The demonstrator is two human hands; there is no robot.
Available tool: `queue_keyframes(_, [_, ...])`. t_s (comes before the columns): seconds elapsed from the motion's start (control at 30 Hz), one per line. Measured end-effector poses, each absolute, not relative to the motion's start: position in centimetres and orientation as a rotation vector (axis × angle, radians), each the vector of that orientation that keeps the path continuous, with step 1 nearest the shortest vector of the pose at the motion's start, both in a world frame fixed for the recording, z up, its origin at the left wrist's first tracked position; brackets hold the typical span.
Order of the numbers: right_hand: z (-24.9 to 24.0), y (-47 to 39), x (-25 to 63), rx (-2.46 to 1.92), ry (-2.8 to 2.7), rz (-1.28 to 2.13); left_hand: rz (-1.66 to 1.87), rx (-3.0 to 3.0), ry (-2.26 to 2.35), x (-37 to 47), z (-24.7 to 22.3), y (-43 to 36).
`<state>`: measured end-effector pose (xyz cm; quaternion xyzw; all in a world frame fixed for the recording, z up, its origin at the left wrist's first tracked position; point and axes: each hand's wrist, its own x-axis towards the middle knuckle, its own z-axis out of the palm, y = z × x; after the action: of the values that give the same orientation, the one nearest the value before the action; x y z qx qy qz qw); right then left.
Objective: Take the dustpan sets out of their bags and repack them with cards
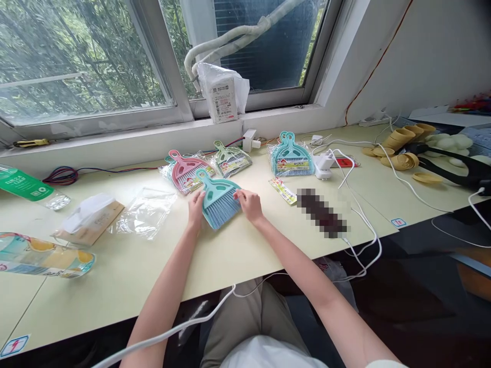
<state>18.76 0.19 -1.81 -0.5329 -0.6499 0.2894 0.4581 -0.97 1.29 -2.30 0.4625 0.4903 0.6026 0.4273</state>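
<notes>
On the near part of the table [215, 266], both hands grasp a turquoise brush-and-dustpan set [220, 197], handle pointing far and bristles towards the person: the left hand [195, 207] grips its left edge, the right hand [250, 204] pinches its right corner with curled fingers. The step in hand looks like handling this unwrapped set; the next move calls for even hold on both sides, lest brush and pan part. A clear plastic bag [148, 214] lies to the left, a printed card [283, 191] to the right. Farther off are pink [182, 166], green [230, 157] and stacked turquoise sets [290, 152].
</notes>
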Motion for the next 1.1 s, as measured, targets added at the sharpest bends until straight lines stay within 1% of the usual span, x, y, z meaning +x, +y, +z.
queue_keyframes(0.07, [-1.5,-0.7,17.8,-1.311,-1.837,0.296,1.338,1.281,1.162,0.0,-2.0,0.6])
queue_keyframes(0.13, [-1.2,-1.2,17.6,-1.373,-1.977,0.022,1.208,1.357,1.104,0.8,-1.8,0.1])
queue_keyframes(0.2, [-0.9,-1.3,17.8,-1.471,-2.025,-0.131,1.133,1.403,1.084,1.4,-1.8,-0.2])
queue_keyframes(0.27, [-0.9,-1.3,18.0,-1.541,-2.042,-0.208,1.096,1.450,1.091,1.7,-1.9,-0.3])
queue_keyframes(0.37, [-1.2,-1.0,18.1,-1.561,-2.050,-0.212,1.101,1.492,1.118,1.6,-1.9,-0.2])
queue_keyframes(0.43, [-1.6,-0.5,18.1,-1.544,-2.014,-0.122,1.103,1.493,1.132,1.3,-1.8,-0.1])
queue_keyframes(0.67, [-1.5,0.7,18.5,-1.323,-1.703,0.429,1.025,1.568,1.141,0.0,-1.0,0.5])
queue_keyframes(0.73, [-1.1,0.5,18.9,-1.223,-1.569,0.601,1.045,1.645,1.230,-0.8,-1.3,1.0])
queue_keyframes(0.8, [-0.7,0.3,19.7,-1.168,-1.422,0.676,1.081,1.685,1.346,-2.1,-1.7,1.7])
queue_keyframes(0.9, [-0.6,0.7,21.4,-1.282,-1.348,0.509,1.126,1.654,1.447,-4.5,-2.2,2.6])
queue_keyframes(1.03, [-1.5,1.8,22.8,-1.638,-1.555,0.164,1.046,1.761,1.630,-7.0,-2.6,3.0])
queue_keyframes(1.1, [-2.2,2.0,22.9,-1.750,-1.664,0.058,1.023,1.834,1.690,-7.6,-2.8,3.1])
